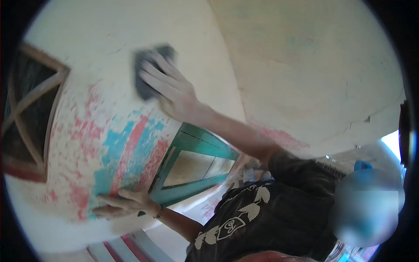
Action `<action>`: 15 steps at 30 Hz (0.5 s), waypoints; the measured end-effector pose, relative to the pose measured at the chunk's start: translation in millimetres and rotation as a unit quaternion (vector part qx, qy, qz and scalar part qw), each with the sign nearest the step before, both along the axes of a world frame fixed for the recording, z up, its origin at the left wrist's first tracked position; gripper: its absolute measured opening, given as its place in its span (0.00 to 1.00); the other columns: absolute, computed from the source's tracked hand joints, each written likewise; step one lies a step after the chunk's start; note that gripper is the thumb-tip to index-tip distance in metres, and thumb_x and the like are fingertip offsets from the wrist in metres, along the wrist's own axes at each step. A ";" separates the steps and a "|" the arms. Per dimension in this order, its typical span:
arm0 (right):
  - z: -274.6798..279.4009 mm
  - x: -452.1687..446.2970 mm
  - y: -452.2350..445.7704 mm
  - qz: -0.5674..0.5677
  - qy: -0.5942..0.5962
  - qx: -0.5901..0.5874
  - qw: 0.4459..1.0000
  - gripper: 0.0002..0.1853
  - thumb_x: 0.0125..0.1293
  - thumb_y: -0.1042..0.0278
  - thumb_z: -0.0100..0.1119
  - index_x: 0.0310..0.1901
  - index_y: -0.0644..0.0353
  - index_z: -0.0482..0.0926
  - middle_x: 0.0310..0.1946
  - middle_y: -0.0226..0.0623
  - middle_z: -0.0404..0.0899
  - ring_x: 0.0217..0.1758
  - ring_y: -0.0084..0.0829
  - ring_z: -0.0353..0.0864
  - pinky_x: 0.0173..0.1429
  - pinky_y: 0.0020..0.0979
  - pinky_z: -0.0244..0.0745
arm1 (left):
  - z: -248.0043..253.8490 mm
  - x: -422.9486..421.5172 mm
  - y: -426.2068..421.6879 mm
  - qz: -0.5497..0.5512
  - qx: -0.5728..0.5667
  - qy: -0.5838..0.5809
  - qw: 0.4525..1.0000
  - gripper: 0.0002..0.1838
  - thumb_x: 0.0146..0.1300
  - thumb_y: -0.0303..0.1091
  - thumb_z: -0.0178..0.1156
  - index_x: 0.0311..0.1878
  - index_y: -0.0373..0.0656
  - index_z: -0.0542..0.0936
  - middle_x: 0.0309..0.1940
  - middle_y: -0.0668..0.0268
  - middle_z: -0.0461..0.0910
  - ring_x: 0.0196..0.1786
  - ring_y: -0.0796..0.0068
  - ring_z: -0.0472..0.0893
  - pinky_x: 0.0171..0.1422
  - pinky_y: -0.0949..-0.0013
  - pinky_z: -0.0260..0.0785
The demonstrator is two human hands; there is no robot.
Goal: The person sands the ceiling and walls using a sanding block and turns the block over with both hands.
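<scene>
My right hand (pixel 168 85) presses a dark grey sheet, apparently sandpaper (pixel 143 81), flat against the upper part of the cream wall (pixel 187 26). Its fingers lie over the sheet, and both are blurred by motion. Lower down, my left hand (pixel 126 205) rests on the wall with fingers spread, over a patch of worn turquoise paint (pixel 114 146) and red paint (pixel 131 150). A small dark corner shows beneath the left palm; I cannot tell what it is. Whitish dust coats the right hand.
A green-framed window or door (pixel 198 168) lies between my arms. To the left is a brown-framed opening (pixel 32 111) with crossed bars. Another wall surface (pixel 314 65) meets this one at a corner. A blurred round shape (pixel 366 207) fills the right side.
</scene>
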State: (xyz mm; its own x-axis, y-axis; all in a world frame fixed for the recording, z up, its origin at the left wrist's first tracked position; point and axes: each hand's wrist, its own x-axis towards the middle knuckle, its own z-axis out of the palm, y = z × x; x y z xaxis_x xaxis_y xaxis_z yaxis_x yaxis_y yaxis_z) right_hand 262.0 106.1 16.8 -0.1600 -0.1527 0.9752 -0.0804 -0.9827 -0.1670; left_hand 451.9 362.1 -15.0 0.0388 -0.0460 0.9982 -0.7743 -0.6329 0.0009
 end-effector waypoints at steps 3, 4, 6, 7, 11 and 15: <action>67.5 -15.7 -35.5 -0.013 -0.042 -0.016 0.999 0.30 0.59 0.88 0.57 0.64 0.58 0.81 0.69 0.44 0.78 0.76 0.53 0.71 0.81 0.52 0.65 | 0.6 2.1 1.3 0.000 0.005 -0.021 1.000 0.37 0.79 0.60 0.40 0.79 0.42 0.69 0.84 0.42 0.49 0.85 0.40 0.49 0.82 0.34 0.44; 74.2 -19.4 -48.3 -0.023 -0.052 -0.016 0.998 0.29 0.59 0.88 0.57 0.63 0.59 0.81 0.68 0.44 0.79 0.76 0.53 0.72 0.81 0.51 0.66 | -0.7 3.8 0.8 0.000 0.006 -0.027 1.000 0.38 0.80 0.60 0.39 0.79 0.41 0.68 0.84 0.42 0.49 0.85 0.41 0.48 0.82 0.35 0.44; 58.6 -25.3 -60.4 -0.050 -0.064 0.014 0.997 0.29 0.59 0.90 0.55 0.63 0.59 0.82 0.66 0.46 0.80 0.76 0.49 0.72 0.79 0.46 0.69 | -2.2 7.0 0.6 0.002 0.002 -0.030 1.000 0.37 0.80 0.61 0.38 0.80 0.46 0.67 0.84 0.44 0.50 0.86 0.43 0.48 0.83 0.35 0.42; 32.3 -30.7 -62.4 -0.060 -0.068 0.060 0.994 0.30 0.59 0.91 0.54 0.63 0.60 0.82 0.66 0.48 0.79 0.76 0.49 0.71 0.79 0.45 0.70 | -1.5 8.0 0.5 0.006 0.000 -0.034 0.999 0.37 0.80 0.61 0.38 0.81 0.48 0.66 0.84 0.45 0.50 0.86 0.44 0.49 0.84 0.35 0.40; -160.6 -38.2 -71.0 -0.139 -0.124 0.285 0.940 0.27 0.66 0.91 0.49 0.65 0.65 0.80 0.69 0.53 0.76 0.77 0.46 0.71 0.76 0.37 0.70 | -3.8 7.5 -0.9 0.012 0.003 -0.016 1.000 0.37 0.80 0.61 0.38 0.82 0.48 0.64 0.84 0.46 0.49 0.86 0.45 0.47 0.83 0.35 0.41; -376.4 -15.2 -26.4 -0.180 -0.159 0.644 0.726 0.22 0.75 0.76 0.50 0.68 0.55 0.79 0.49 0.55 0.87 0.53 0.47 0.90 0.56 0.43 0.82 | -5.0 2.5 -0.9 0.021 -0.001 -0.018 1.000 0.37 0.80 0.62 0.38 0.81 0.48 0.66 0.84 0.46 0.50 0.86 0.45 0.48 0.84 0.35 0.40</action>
State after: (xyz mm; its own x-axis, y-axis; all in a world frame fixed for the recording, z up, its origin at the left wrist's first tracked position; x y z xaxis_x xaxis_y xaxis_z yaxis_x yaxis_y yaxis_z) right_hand 246.8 79.7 -359.6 -0.6011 -0.7985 -0.0343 -0.0496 0.0802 -0.9955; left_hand 454.4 361.1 -20.0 0.0052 -0.0422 0.9991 -0.7470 -0.6644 -0.0242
